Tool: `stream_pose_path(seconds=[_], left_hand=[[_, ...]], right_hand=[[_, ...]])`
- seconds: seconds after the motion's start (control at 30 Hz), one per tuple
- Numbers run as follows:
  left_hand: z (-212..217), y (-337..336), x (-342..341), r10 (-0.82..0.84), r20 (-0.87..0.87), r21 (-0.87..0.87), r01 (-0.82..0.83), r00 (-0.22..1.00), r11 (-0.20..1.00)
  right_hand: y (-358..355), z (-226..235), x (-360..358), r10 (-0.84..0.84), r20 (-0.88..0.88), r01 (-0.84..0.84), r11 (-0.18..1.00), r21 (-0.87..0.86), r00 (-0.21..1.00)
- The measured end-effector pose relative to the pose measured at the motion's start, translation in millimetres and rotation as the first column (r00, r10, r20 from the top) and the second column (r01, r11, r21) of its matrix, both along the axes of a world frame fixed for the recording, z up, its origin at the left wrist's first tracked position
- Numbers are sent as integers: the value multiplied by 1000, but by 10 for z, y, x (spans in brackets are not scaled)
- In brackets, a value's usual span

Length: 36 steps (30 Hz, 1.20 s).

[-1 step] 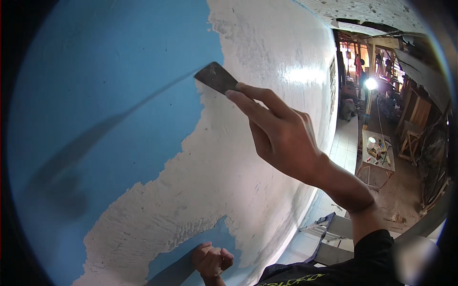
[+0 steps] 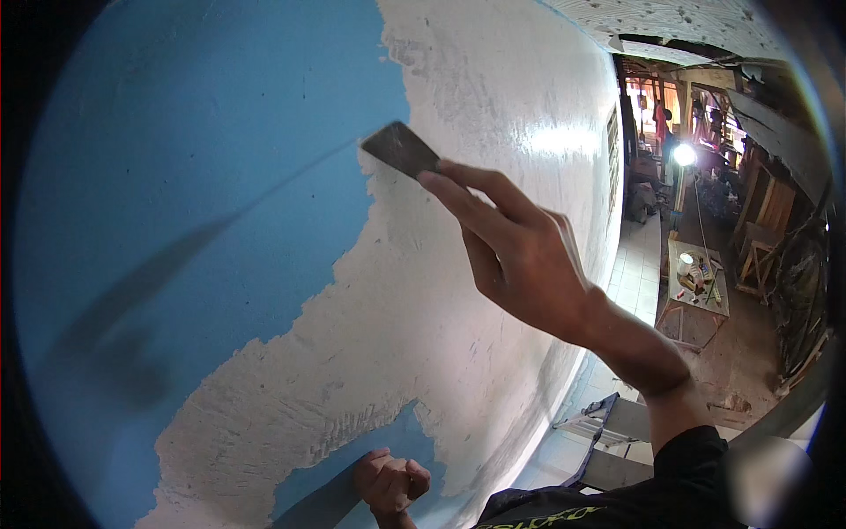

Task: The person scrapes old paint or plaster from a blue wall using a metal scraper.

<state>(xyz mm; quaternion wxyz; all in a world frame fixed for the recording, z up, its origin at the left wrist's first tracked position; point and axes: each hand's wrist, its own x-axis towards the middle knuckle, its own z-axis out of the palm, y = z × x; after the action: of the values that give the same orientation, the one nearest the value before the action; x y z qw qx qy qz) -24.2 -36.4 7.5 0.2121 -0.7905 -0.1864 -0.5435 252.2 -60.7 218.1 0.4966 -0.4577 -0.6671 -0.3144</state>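
The right hand (image 2: 529, 264) grips a scraper (image 2: 401, 148), its fingers (image 2: 463, 192) stretched along the handle and closed around it; the blade is a flat, dark grey metal trapezoid, its far edge laid against the wall (image 2: 176, 176). The blade sits just beyond the fingertips, at the ragged border where blue paint meets the bare white plaster (image 2: 441, 335). Far below the scraper, the left hand (image 2: 390, 482) is curled into a loose fist against the wall, holding nothing that can be seen. To the right of the wall, a tiled floor runs toward a cluttered workshop with a bright lamp (image 2: 684, 154), a small table (image 2: 698, 286) and a stepladder (image 2: 608, 423).
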Motion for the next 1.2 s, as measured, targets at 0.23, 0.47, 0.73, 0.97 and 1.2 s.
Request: stream_pose_path(seconds=[0.23, 0.47, 0.73, 0.97, 1.2], left_hand=[[-156, 50, 51, 55, 87, 42, -59, 995, 997], [-40, -70, 223, 197, 186, 2, -201, 963, 980], [-53, 158, 282, 324, 108, 198, -340, 940, 919], [46, 138, 341, 304, 62, 272, -309, 951, 911], [-27, 148, 273, 328, 83, 326, -337, 941, 883]], right_hand=[[-425, -1133, 395, -89, -512, -154, 898, -412, 854], [-1421, -3262, 856, -647, -580, -102, 620, -778, 496], [-2183, -4462, 554, -812, -533, 168, 575, -800, 239], [-2263, -4781, 592, -770, -589, 282, 638, -716, 246], [-2346, -4825, 540, -768, -639, 95, 640, -762, 44]])
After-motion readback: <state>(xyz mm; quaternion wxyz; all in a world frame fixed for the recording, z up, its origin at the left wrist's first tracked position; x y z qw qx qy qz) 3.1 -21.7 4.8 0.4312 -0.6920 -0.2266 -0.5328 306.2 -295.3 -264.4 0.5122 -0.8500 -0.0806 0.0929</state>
